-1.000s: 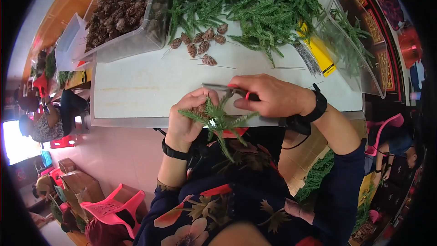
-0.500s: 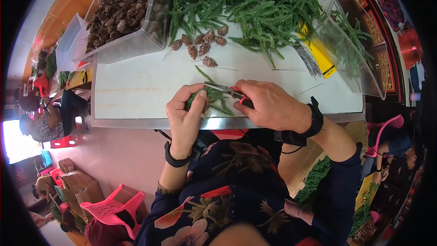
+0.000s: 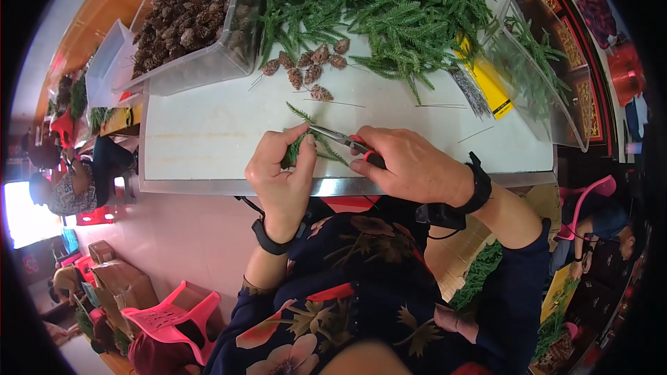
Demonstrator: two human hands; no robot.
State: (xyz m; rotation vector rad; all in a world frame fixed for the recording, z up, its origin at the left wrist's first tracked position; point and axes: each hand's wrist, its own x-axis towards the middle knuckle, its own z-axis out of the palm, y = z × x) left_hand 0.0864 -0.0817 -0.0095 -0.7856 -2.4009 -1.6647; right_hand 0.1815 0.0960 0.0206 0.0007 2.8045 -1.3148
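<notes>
Near the front edge of the white table (image 3: 201, 118), my left hand (image 3: 281, 170) pinches a green artificial pine sprig (image 3: 329, 151) between thumb and forefinger. My right hand (image 3: 410, 163) is closed around the red-and-black handles of a pair of pliers (image 3: 335, 135). The pliers' metal jaws reach to the sprig right at my left fingertips. Whatever the jaw tips grip is too small to make out. Beyond my hands lie several brown pine cones (image 3: 321, 93) with thin wires.
A clear bin of pine cones (image 3: 187, 21) stands at the far left. Green sprigs (image 3: 410, 14) are heaped at the back. To the right are a yellow package (image 3: 490, 87), dark wires (image 3: 471, 94) and a clear bin (image 3: 580, 107) with sprigs. People sit at both sides.
The sprig has turned a little in my left fingers, its tip swinging left. Both hands have shifted slightly left, and the plier jaws stay at my left fingertips.
</notes>
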